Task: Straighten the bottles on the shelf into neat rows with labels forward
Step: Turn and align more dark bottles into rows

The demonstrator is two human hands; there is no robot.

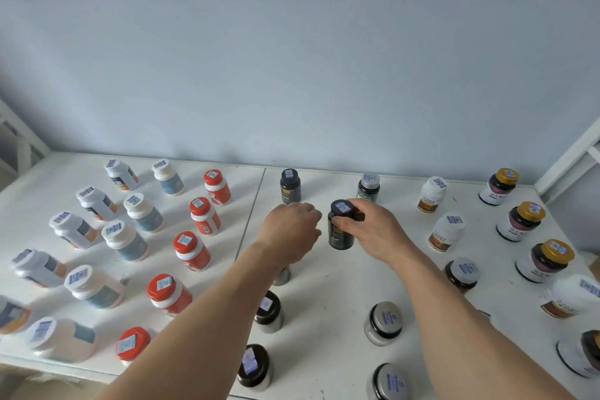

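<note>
Two hands: right hand (367, 230) fingers pinch dark bottle (341, 227); left hand (292, 230) fingers curled, contents unseen.

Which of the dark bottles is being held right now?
The black-capped dark bottle in the shelf's middle: the right hand grips it just below its cap. The other dark bottles stand free of that grip.

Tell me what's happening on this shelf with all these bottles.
A person is tidying bottles on a white shelf. The right hand grips a dark bottle near its cap, upright on the shelf. The left hand hovers just beside it with fingers curled; whether it holds anything cannot be told. The red-capped bottles and white-capped bottles on the left stand in rough columns, and gold-capped bottles line the right side.
</note>
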